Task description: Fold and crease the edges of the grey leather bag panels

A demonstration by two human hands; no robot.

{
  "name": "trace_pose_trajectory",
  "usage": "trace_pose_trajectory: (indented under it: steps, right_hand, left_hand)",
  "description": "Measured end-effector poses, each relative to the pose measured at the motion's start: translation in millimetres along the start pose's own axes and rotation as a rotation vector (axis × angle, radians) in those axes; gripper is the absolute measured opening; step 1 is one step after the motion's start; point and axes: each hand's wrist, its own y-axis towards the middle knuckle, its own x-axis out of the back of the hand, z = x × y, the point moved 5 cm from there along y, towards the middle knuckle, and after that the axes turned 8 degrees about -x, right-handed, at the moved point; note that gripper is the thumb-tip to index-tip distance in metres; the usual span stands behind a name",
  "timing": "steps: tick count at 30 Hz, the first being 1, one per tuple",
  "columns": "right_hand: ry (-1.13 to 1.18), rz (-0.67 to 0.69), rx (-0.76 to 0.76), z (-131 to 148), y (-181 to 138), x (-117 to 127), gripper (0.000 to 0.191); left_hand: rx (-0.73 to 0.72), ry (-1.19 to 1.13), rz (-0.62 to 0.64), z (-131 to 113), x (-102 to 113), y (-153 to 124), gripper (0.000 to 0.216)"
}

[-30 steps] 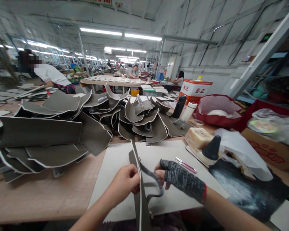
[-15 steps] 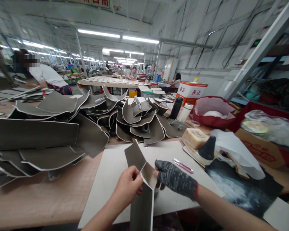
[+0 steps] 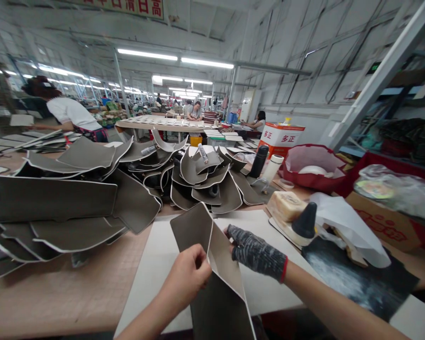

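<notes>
A folded grey-brown leather-like bag piece (image 3: pixel 219 302) with white edges stands tilted in front of me, its beige inner side partly showing. My left hand (image 3: pixel 186 274) is bare and closed, thumb and finger pinching the piece's edge near the fold. On the piece's right side is my right hand (image 3: pixel 258 252), in a dark grey fingerless knit glove with a red cuff. Its fingers are bent against the far right edge, and their tips are partly hidden. Under both hands lies a large white sheet (image 3: pixel 148 278) on the table.
Stacked grey bag pieces (image 3: pixel 74 198) fill the left and middle of the table. To the right are a yellowish block (image 3: pixel 286 205), a black cone (image 3: pixel 304 219), a black powdery cloth (image 3: pixel 354 274) and a red bag (image 3: pixel 313 160). Two bottles (image 3: pixel 272 167) stand behind.
The bag piece has turned and spread wider, showing more of its beige inner side. My right hand has shifted slightly left. The pink-handled thread snips beside it no longer show.
</notes>
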Motion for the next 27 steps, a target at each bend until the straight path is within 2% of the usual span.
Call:
trace_pose_trajectory:
  steps: [3,6,10,13,16,18,21,27]
  right_hand:
    - [0.223,0.004,0.081,19.5,1.7,-17.0,0.044]
    - [0.177,-0.113,0.014,28.9,10.2,-26.3,0.031]
    - [0.017,-0.193,-0.011,26.3,30.1,-24.6,0.027]
    - [-0.018,-0.171,-0.015,16.6,42.5,-21.2,0.023]
    - [-0.003,-0.145,-0.029,12.7,38.4,-20.5,0.022]
    - [0.048,-0.098,-0.03,15.0,24.5,-23.5,0.028]
    - [0.184,0.053,-0.065,18.1,-6.1,-34.4,0.049]
    - [0.433,0.329,-0.272,6.0,-50.7,-50.0,0.04]
  left_hand:
    - [-0.099,0.1,0.037,-3.3,-12.3,1.4,0.01]
    - [-0.123,0.114,0.062,-4.2,-20.5,0.1,0.008]
    - [-0.015,0.009,0.087,2.0,-22.1,-6.4,0.01]
    - [0.111,-0.117,0.088,9.6,-19.0,-10.2,0.01]
    - [0.146,-0.193,0.038,13.3,-12.5,-8.4,0.009]
    - [0.145,-0.215,0.006,14.2,-7.8,-5.7,0.01]
    - [0.135,-0.226,-0.053,14.0,-0.4,-2.9,0.011]
    - [0.05,-0.221,-0.168,8.0,12.8,-5.2,0.013]
